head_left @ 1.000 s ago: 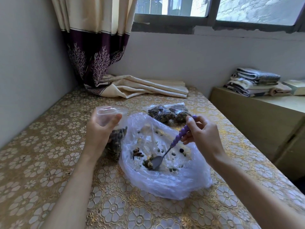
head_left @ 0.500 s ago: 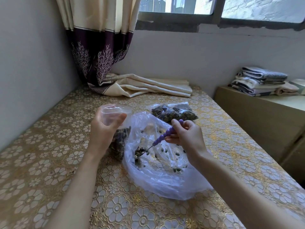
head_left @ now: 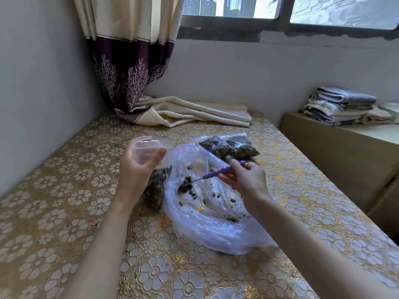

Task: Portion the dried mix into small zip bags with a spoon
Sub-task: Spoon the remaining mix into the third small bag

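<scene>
On the table [head_left: 64, 212] with its gold floral cover, a large clear plastic bag [head_left: 216, 231] lies open toward the middle, dried mix [head_left: 194, 194] scattered inside. The right hand [head_left: 248, 182] pinches the purple beaded handle of a spoon [head_left: 218, 172], whose loaded bowl sits over the bag's left side. Just left, the left hand [head_left: 136, 171] grips a small zip bag [head_left: 151, 147] upright, mouth open, mix in its bottom. Behind lie two filled zip bags [head_left: 228, 145]. At the far edge rests folded cream cloth [head_left: 194, 111] beneath a curtain [head_left: 129, 61].
</scene>
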`<state>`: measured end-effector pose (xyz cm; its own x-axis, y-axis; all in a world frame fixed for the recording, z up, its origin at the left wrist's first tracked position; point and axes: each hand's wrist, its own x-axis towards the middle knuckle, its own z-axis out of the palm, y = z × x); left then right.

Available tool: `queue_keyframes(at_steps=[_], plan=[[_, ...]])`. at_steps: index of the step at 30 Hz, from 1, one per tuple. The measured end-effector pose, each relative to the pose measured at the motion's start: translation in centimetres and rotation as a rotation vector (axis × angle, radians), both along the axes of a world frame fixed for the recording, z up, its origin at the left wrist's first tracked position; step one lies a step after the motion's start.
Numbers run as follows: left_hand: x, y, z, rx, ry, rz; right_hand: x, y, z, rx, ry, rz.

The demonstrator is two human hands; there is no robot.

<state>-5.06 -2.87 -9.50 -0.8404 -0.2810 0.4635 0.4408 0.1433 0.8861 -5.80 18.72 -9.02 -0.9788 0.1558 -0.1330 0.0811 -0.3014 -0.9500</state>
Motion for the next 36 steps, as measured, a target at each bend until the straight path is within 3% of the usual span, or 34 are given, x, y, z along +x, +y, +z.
queue_keyframes(at_steps=[14, 36], plan=[[0.1, -0.3, 0.1, -0.014, -0.030, -0.006, 0.0, -0.4, 0.5, -0.131, -0.229, 0.057], [-0.1, -0.2, -0.3, -0.101, -0.017, 0.005, 1.1, 3.7, 3.1, -0.010, -0.125, 0.037]])
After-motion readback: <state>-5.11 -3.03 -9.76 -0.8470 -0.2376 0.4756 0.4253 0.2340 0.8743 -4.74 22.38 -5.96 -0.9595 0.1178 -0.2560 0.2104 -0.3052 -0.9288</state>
